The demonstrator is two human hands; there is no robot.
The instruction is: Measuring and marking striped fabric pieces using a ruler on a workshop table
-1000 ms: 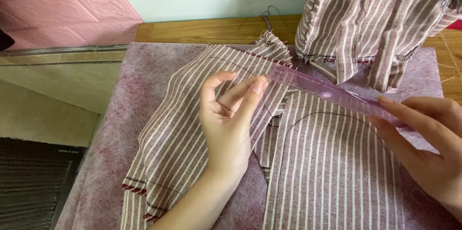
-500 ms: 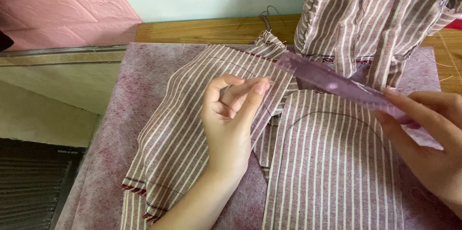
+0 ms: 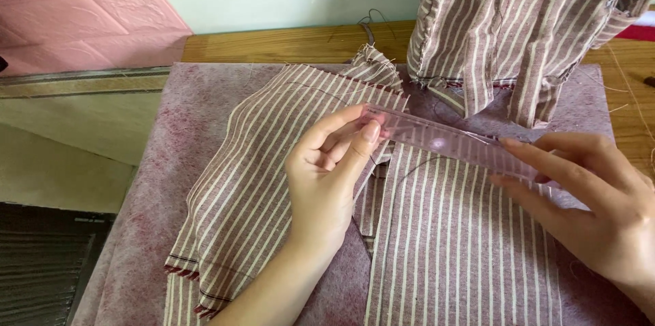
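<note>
While the left hand (image 3: 327, 176) pinched one end of the clear ruler (image 3: 450, 142) and the right hand (image 3: 593, 203) pinched the other, near the mat's (image 3: 136, 230) back edge, it looked light, stiff and slippery over soft striped cloth (image 3: 464, 251).

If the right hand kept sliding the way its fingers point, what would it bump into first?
The right hand points left along the clear pink ruler it holds. Going straight on, it would most likely meet the left hand, whose fingertips pinch the ruler's far end, though depth is hard to judge.

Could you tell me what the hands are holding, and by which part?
Both hold a clear ruler: left hand pinches its left end, right hand its right end.
</note>
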